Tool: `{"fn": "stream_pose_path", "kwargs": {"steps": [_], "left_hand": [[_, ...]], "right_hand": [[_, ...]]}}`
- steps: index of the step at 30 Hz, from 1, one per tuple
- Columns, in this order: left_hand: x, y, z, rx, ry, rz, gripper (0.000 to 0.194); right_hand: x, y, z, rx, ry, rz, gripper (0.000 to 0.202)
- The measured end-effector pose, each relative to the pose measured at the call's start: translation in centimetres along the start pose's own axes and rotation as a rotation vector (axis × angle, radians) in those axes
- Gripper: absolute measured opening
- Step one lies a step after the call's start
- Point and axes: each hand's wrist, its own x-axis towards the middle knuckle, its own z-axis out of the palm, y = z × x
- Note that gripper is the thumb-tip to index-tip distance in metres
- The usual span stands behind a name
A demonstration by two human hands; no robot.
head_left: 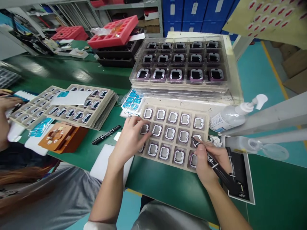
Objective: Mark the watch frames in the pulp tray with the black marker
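Observation:
In front of me lies a beige tray (153, 160) whose pockets hold rounded-square frames, such as this metal-rimmed frame (170, 134). My right hand (203, 163) grips a black marker pen (213, 163). The pen's tip is over the right-hand column, at a frame (197, 138) in the middle row. Over the tray's left edge is my left hand (130, 135), its fingers apart and nothing seen in them. It partly hides the frames of the left column. Another black marker (106, 134) lies on the green table, left of that hand.
Behind the tray stands a stack of clear trays (179, 83) with dark-centred frames. A pump bottle (230, 116) and a white-edged box (250, 188) are to the right. Leftward are more stacked trays (105, 111), an orange fixture (63, 137) and a co-worker's hand (9, 102).

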Motion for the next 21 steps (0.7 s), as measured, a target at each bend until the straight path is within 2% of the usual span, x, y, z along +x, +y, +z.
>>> {"fn": "stream_pose_path", "kwargs": {"steps": [4,9,12,15,17,21], "left_hand": [[1.5,1.8,0.9,0.100,-0.125,0.072,0.039],[3.4,3.0,1.0,0.286,-0.244,0.023,0.040],[3.8,3.4,0.9,0.342,-0.275,-0.020,0.032],[3.3,3.3,0.5,0.295,-0.231,-0.050,0.027],[2.4,3.1,0.3,0.166,-0.133,-0.068,0.033],[0.1,3.7,1.0,-0.350,0.079,-0.042,0.047]], "right_hand": [[0.0,0.1,0.1,0.011,0.013,0.002,0.017],[-0.3,0.5,0.0,-0.008,0.015,0.031,0.019],[-0.5,0.7,0.0,-0.037,0.016,0.046,0.018],[-0.6,0.8,-0.1,-0.044,0.027,0.047,0.017],[-0.5,0.7,-0.1,-0.041,0.030,0.042,0.016],[-0.4,0.5,-0.1,-0.029,0.018,0.025,0.015]]}}
